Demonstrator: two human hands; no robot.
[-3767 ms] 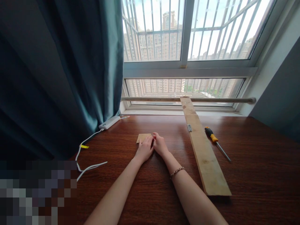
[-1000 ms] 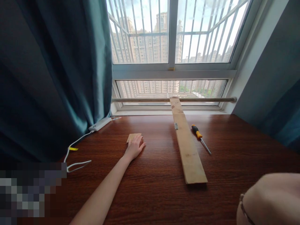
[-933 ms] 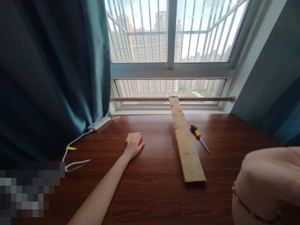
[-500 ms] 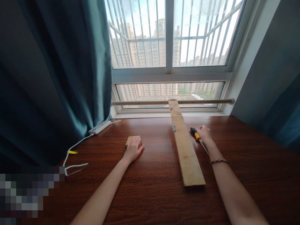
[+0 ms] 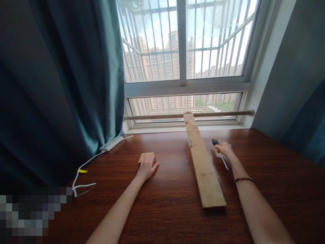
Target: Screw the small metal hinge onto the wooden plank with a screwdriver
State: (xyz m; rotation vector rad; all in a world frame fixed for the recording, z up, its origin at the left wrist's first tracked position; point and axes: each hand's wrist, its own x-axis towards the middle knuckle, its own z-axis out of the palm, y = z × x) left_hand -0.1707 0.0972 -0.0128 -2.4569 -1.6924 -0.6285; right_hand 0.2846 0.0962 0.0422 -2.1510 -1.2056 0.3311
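My left hand (image 5: 147, 167) lies flat with its fingers stretched over a small piece of wood (image 5: 144, 157) on the table. Part of that piece is covered by the fingers. At the right, my right hand (image 5: 226, 149) is closed on the yellow part of a screwdriver (image 5: 215, 142), which has a black and yellow handle and a thin metal shaft pointing toward me. Between my hands, a long pale wooden board (image 5: 205, 173) stretches from the window side toward me. A small metal hinge (image 5: 190, 143) sits at the board's left edge.
Beneath everything is a dark reddish-brown wooden table (image 5: 172, 189). A white power strip (image 5: 111, 144) with a white cable (image 5: 87, 162) lies by the blue curtain (image 5: 106, 84) on the left. A horizontal rail (image 5: 157, 117) runs before the barred window at the far edge.
My right hand has taken hold of the screwdriver, and its handle has shifted slightly to the right. My left hand stays on the wood piece. The whole view has dipped slightly.
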